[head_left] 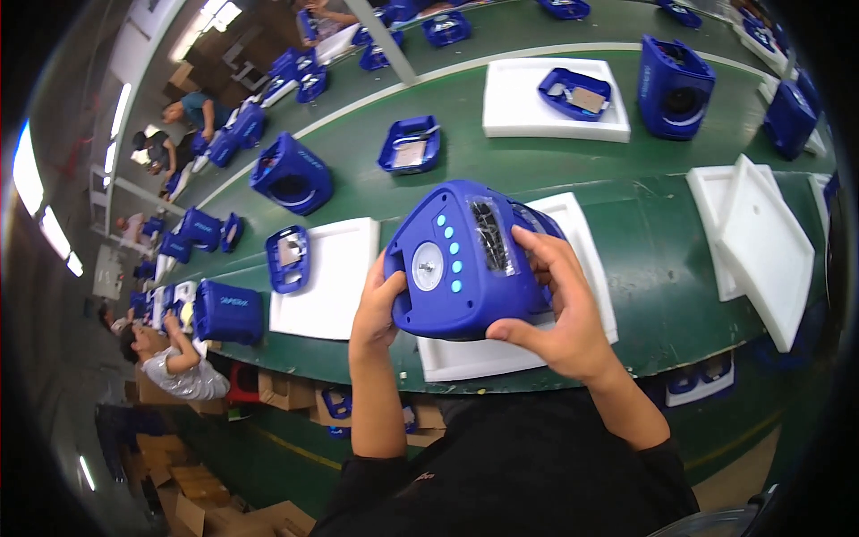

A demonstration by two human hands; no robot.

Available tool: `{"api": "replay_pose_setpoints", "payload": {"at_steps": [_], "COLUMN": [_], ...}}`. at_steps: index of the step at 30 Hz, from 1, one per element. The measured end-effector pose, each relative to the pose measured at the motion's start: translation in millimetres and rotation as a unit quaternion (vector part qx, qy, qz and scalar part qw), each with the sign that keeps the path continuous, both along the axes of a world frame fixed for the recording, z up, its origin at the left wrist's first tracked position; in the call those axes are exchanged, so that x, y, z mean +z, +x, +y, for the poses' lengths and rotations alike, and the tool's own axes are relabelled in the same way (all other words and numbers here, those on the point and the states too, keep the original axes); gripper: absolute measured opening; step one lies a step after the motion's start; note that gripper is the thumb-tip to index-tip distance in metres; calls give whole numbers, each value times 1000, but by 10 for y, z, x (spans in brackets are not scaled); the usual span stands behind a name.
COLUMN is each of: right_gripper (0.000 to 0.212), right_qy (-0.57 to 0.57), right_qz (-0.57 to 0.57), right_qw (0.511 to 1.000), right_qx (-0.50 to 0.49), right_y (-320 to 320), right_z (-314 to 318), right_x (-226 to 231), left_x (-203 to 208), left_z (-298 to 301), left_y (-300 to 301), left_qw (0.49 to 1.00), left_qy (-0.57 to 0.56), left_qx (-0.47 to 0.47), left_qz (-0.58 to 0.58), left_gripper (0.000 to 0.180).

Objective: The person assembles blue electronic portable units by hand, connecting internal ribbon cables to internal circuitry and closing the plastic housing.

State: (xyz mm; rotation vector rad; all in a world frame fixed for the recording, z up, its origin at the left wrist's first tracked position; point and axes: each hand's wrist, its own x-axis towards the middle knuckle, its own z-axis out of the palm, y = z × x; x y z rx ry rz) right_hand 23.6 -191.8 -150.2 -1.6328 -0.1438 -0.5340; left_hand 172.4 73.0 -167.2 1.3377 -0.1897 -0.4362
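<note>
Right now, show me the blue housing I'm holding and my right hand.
Blue housing [475,288], head view: the plain shell near its middle.
Right hand [574,329], head view: the middle of the hand.

Device [474,277] over pad [465,357] (on bench [653,268]), tray [435,145] beyond

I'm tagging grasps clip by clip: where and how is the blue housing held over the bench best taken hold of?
Likely by opposite sides of the blue housing: left hand from the left, at the edge recess; right hand from the right, around the side wall. The bulky body suits two hands, and this avoids the round disc.
</note>
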Motion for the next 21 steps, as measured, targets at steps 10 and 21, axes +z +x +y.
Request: {"api": "replay_pose_setpoints", "payload": {"at_steps": [10, 21], "right_gripper": [113, 115], "right_qy": [-101, -92], "right_qz": [-17, -34], "right_qw": [994, 995], "right_qx": [24, 4], "right_y": [26, 95], "right_z": [691, 883], "right_x": [167, 139], "left_x": [-412, -482], "left_z": [681, 842], "left_y": [97, 171], "left_qw": [995, 995], "left_qy": [-65, -79], "left_qx": [10, 8], "left_qz": [78, 62], "left_gripper": [71, 73]}}
